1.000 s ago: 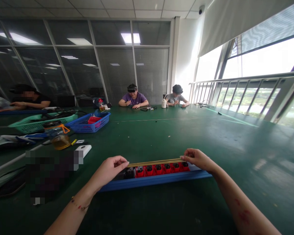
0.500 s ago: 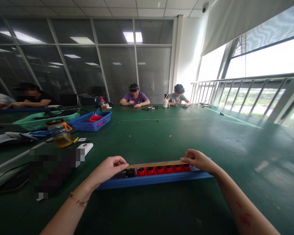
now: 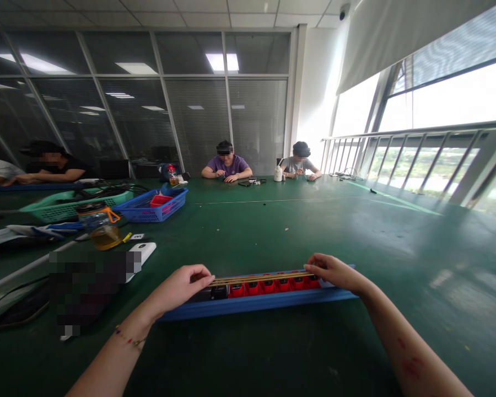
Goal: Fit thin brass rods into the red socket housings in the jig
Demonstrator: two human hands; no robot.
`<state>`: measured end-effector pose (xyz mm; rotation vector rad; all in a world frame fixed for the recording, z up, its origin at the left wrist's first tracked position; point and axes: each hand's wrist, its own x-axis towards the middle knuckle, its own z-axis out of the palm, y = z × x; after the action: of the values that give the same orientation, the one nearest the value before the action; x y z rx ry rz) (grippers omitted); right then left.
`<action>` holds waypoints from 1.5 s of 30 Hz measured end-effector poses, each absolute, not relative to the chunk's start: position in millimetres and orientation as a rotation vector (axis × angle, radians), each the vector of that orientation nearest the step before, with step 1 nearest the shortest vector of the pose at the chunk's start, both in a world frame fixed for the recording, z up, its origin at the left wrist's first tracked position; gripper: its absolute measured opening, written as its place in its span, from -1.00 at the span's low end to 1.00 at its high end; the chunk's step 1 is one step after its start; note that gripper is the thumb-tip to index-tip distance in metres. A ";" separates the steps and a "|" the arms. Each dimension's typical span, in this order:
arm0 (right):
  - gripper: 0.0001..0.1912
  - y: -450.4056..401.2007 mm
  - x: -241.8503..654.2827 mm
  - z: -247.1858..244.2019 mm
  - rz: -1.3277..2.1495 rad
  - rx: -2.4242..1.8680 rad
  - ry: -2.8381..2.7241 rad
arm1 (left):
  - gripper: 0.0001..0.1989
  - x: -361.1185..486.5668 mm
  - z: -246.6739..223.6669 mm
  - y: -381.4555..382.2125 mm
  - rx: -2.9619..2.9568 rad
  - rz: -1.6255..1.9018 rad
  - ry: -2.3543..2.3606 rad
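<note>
A long blue tray [image 3: 260, 307] lies on the green table in front of me. Several red blocks [image 3: 268, 286] stand in a row inside it, with a black part [image 3: 220, 292] at their left. Thin yellowish sticks [image 3: 260, 277] stretch lengthwise over the row. My left hand [image 3: 190, 284] pinches their left end between thumb and fingers. At the right end, my right hand [image 3: 328, 271] is closed on the same sticks, its thumb and fingertips together. Both hands are above the tray.
To the left are a white power bank [image 3: 144, 259], a jar with amber liquid [image 3: 103, 234], a blue basket [image 3: 152, 207], a green basket [image 3: 74, 203] and cables. People sit along the table's far side and at the far left.
The whole view has shifted very slightly. Both hands remain at the ends of the sticks, with hardly any movement relative to the tray.
</note>
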<state>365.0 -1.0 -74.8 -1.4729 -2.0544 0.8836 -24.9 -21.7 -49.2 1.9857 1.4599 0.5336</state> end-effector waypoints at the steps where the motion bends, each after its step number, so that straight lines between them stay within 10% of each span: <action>1: -0.56 -0.9 365.2 -74.5 0.890 -1.465 -2.056 | -0.62 -24.2 -46.8 -22.0 2.028 0.531 1.471; 24: -0.57 -3.3 371.5 -72.2 0.975 -1.432 -2.010 | -0.74 -54.5 1.4 -9.7 2.722 1.086 1.948; 45: -0.59 -0.1 374.6 -70.1 0.712 -1.438 -2.041 | -0.87 -36.4 -97.5 71.7 2.323 0.365 1.750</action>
<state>374.6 -0.1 -70.1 -1.4382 -2.0407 0.7115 -36.4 71.7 -97.5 2.3226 1.7496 0.3650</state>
